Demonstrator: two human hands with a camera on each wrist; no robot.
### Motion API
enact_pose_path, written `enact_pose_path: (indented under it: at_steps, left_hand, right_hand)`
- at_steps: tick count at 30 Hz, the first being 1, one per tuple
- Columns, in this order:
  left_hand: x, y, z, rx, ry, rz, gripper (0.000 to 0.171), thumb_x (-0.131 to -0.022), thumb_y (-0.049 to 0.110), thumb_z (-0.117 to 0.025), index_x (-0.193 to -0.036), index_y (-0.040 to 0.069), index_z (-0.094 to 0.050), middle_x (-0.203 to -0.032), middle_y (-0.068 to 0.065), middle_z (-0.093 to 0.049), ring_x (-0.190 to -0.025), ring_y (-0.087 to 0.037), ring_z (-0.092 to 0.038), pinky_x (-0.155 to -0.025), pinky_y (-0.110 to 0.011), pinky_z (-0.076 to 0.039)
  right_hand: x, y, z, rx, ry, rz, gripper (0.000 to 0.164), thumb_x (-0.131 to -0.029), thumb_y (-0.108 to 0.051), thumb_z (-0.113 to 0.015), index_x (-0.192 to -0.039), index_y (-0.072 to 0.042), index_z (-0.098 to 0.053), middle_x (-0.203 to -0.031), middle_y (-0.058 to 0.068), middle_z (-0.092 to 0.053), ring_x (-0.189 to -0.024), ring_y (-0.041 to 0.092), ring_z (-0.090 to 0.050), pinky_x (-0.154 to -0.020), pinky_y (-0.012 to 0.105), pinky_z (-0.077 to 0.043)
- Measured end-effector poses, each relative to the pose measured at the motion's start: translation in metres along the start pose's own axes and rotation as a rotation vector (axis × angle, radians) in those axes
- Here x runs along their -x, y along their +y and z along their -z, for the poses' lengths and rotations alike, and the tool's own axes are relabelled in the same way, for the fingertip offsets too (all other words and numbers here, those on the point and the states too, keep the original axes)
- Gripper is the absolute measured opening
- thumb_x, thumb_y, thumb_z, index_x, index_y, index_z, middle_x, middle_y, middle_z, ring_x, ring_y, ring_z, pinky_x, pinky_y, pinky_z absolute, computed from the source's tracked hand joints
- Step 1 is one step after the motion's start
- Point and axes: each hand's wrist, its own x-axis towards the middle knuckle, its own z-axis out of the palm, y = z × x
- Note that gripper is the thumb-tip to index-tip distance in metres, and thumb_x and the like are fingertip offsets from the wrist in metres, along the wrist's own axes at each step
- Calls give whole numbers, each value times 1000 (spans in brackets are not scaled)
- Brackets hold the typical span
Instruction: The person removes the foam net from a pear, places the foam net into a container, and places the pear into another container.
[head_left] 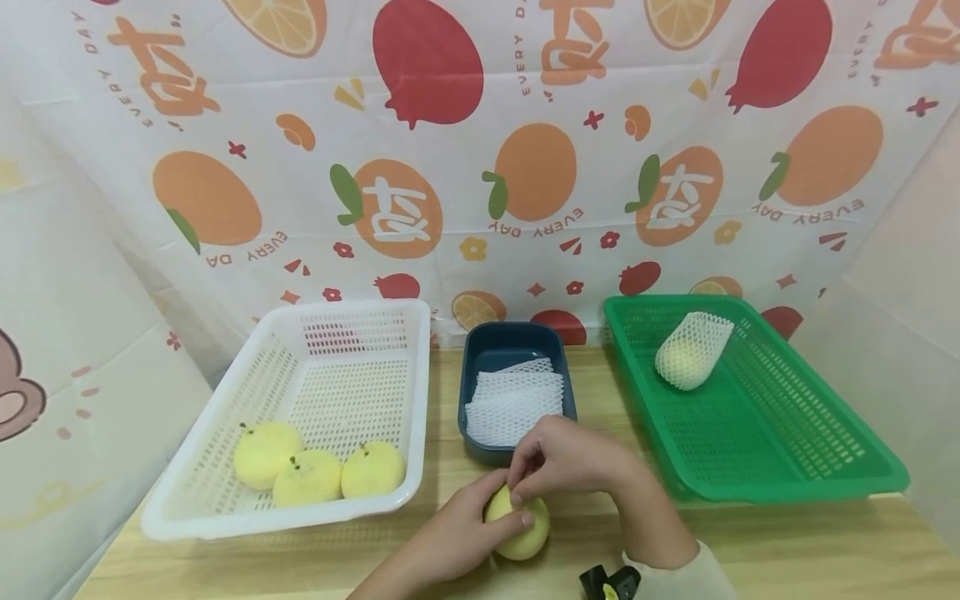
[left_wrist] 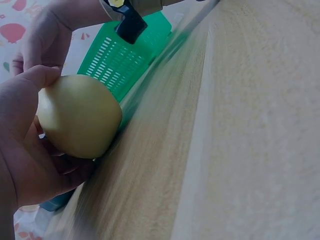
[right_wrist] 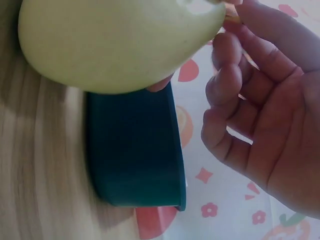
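Observation:
A pale yellow pear (head_left: 528,546) is held low over the front of the table. My left hand (head_left: 468,525) grips it from the left, thumb across the front and fingers wrapped behind, as the left wrist view shows. From above, my right hand (head_left: 573,458) pinches at the pear's top; in the right wrist view the thumb and forefinger meet at its short brown stem (right_wrist: 232,14). The other fingers of that hand curl loosely. Just behind the hands stands a dark blue box (head_left: 468,375) with white foam net sleeves (head_left: 513,408) in it.
At left, a white basket (head_left: 423,392) holds three yellow pears (head_left: 307,479) near its front. A green basket (head_left: 720,450) at right contains one pear in a foam net (head_left: 684,358). Behind hangs a fruit-print cloth (head_left: 465,192). A black strap device (head_left: 611,583) is at the right wrist.

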Motion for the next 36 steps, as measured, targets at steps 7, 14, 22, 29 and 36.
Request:
enact_pose_path:
  at_steps: [7, 14, 22, 29, 36]
  left_hand:
    - [2, -1, 0, 10, 9, 13, 47, -92, 46, -63, -133, 27, -54, -113, 6, -62, -94, -9, -58, -78, -24, -47]
    - [0, -1, 0, 38, 28, 31, 62, -87, 45, -72, -140, 28, -45, -119, 4, -59, -96, -12, -58, -77, -27, -48]
    - [1, 3, 0, 131, 115, 8, 70, -83, 40, -78, -142, 33, -40, -135, 1, -52, -108, -18, -57, -87, -30, -47]
    - [3, 10, -1, 171, 189, -21, 71, -82, 36, -80, -142, 34, -41, -140, -1, -51, -108, -19, -57, -88, -31, -49]
    - [8, 21, 0, 223, 202, -30, 73, -84, 34, -79, -145, 28, -40, -138, -6, -51, -106, -21, -59, -83, -28, -52]
  right_hand:
    - [-1, 1, 0, 58, 56, 4, 8, -81, -24, -80, -74, -22, -76, -67, -14, -67, -62, 1, -56, -59, 20, -49]
    - [-1, 0, 3, 103, 125, 30, 11, -83, -25, -79, -73, -24, -75, -65, -16, -65, -61, 1, -55, -58, 20, -48]
    - [4, -5, 5, 85, 237, 91, 9, -83, -31, -79, -76, -26, -75, -72, -17, -66, -67, 3, -60, -62, 23, -52]
    - [6, -10, 5, 17, 326, 140, 7, -84, -29, -79, -78, -26, -75, -73, -14, -66, -68, 8, -57, -60, 23, -49]
    - [9, -11, 5, -36, 360, 204, 9, -85, -30, -78, -89, -24, -75, -83, -10, -68, -77, 12, -59, -69, 27, -52]
